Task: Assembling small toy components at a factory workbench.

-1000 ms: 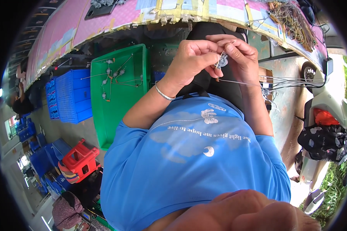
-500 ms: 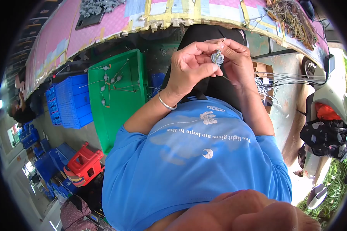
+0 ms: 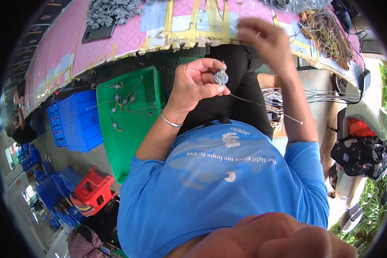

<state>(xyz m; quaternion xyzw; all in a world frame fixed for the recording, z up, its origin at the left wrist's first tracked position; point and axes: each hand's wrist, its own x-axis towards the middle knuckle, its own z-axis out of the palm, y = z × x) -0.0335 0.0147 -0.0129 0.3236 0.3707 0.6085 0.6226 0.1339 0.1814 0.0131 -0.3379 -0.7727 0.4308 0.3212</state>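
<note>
Gripping the small grey round fitting (image 3: 221, 77) steadily at frame centre, left hand (image 3: 196, 86) closed on it, suits wire (image 3: 266, 106) threading; right hand (image 3: 262, 41), upper right, pinches loosely, contents unclear.

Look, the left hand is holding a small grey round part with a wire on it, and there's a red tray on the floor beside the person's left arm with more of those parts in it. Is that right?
Not quite. The tray is green, not red, as the head view shows. The rest holds: the left hand pinches the small grey round part with a wire trailing from it, and similar wired parts lie in that tray.
</note>
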